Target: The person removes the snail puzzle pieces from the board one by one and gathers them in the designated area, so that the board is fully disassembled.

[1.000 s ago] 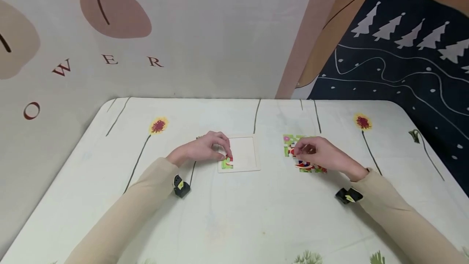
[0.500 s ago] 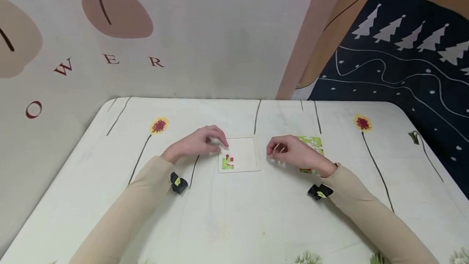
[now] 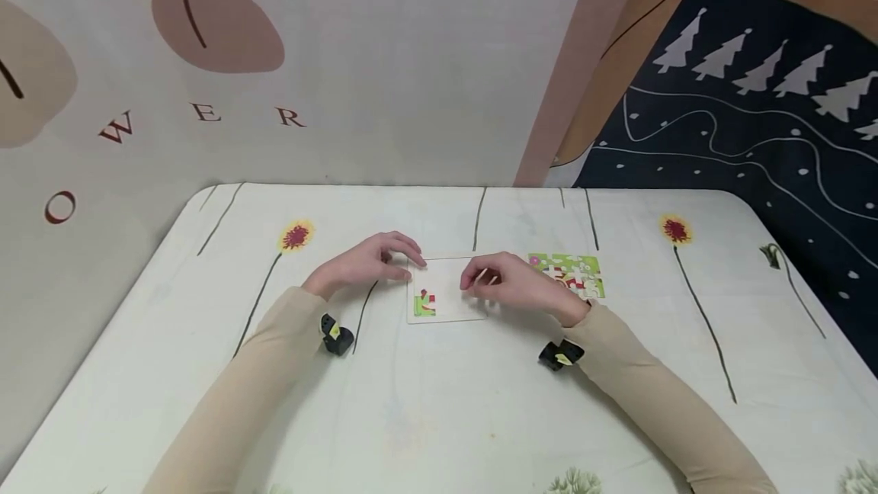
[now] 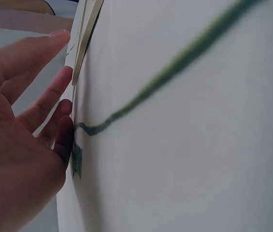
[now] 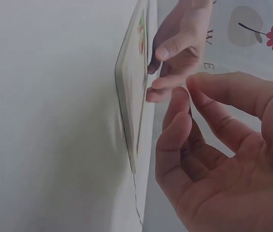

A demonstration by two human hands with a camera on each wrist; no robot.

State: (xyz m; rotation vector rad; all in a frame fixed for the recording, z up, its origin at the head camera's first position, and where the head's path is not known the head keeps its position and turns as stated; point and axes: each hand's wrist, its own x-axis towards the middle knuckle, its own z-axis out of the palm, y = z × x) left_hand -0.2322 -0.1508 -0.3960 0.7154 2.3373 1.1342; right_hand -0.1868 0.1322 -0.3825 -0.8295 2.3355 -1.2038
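A white puzzle tray [image 3: 442, 280] lies flat on the table, with green and red puzzle pieces [image 3: 424, 305] in its lower left corner. My left hand [image 3: 370, 261] rests at the tray's left edge, its fingers loosely bent and holding nothing. Over the tray's right side, my right hand [image 3: 524, 284] has thumb and fingertips pinched together. In the right wrist view, a thin edge of a puzzle piece [image 5: 190, 99] shows between them; its picture side is hidden by the fingers. Loose puzzle pieces [image 3: 579, 269], green, white and red, lie right of the tray, partly behind the right hand.
The table [image 3: 425, 402] has a white cloth printed with flowers and stems. Behind it rises a pale printed wall cloth [image 3: 411, 97], with a dark tree-patterned cloth [image 3: 720, 120] at the right. Black cameras sit on both wrists.
My right hand has moved left from the loose pieces to above the tray's right side. My left hand has drawn back slightly from the pieces in the tray to its left edge.
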